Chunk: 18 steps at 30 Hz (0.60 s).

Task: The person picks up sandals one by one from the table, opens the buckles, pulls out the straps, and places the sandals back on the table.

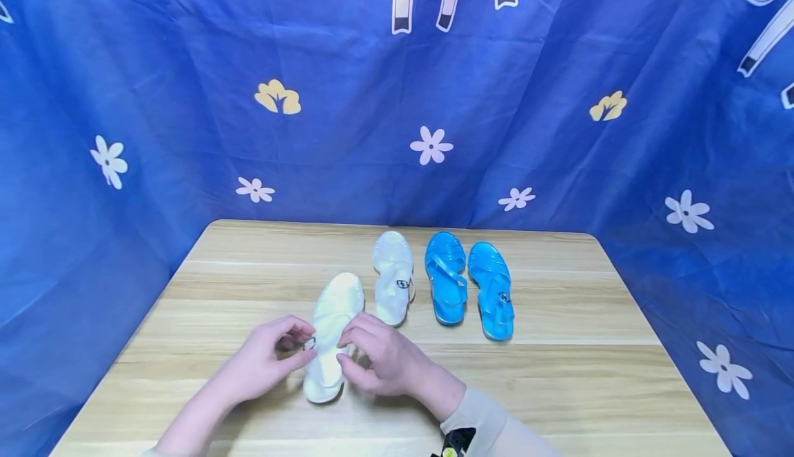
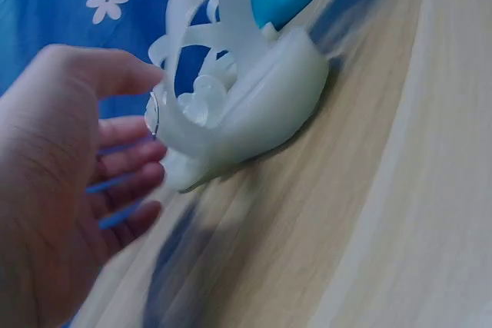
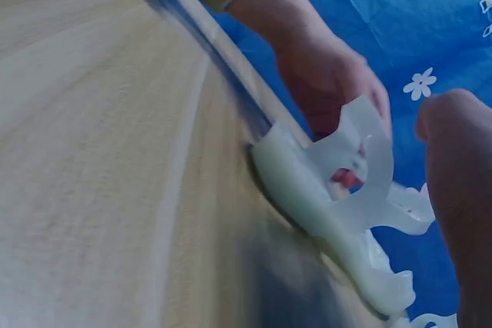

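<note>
A white jelly sandal [image 1: 338, 298] stands on the table between both hands, toe pointing away. On its left side my left hand [image 1: 276, 357] has thumb and fingers around the small buckle [image 2: 154, 115] on the strap; the left wrist view shows the thumb tip at the strap edge and the other fingers below. From the other side my right hand [image 1: 384, 357] reaches in, thumb and index tips apart close over the strap. The loop of the strap [image 3: 377, 167] rises above the heel in the right wrist view.
To the right lie a second white sandal [image 1: 392, 271] and two blue sandals, one [image 1: 445, 271] beside the other [image 1: 490, 278]. They rest on a wooden table [image 1: 583, 374]. A blue patterned cloth [image 1: 347, 147] hangs behind the table and at its sides.
</note>
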Each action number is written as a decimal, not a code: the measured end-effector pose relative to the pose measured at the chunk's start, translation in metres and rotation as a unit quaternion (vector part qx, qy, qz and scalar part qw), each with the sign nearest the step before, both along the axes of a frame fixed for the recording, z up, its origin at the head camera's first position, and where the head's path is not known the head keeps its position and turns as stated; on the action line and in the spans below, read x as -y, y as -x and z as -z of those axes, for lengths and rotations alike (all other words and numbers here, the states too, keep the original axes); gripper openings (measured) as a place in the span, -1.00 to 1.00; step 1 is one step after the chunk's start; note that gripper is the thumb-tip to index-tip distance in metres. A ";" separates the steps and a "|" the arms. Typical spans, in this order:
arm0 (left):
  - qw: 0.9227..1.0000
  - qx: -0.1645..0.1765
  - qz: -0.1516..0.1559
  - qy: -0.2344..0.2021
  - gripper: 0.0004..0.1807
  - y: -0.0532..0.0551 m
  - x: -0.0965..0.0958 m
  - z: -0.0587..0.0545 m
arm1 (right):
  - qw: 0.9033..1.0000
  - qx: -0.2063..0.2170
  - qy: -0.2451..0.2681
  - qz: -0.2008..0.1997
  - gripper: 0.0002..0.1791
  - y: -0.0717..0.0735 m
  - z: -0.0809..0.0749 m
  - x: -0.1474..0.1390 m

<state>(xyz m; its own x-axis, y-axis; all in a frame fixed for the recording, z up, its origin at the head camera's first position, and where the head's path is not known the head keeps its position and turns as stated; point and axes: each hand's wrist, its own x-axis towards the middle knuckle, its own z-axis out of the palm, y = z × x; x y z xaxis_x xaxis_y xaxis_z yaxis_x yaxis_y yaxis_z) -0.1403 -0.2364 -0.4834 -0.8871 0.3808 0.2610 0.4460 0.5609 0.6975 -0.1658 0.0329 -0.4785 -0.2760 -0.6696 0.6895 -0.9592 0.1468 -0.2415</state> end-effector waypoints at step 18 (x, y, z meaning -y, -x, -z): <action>0.996 0.067 -0.050 0.008 -0.63 0.002 -0.012 0.004 | 0.946 0.218 -0.226 0.087 -0.68 0.009 -0.020 0.046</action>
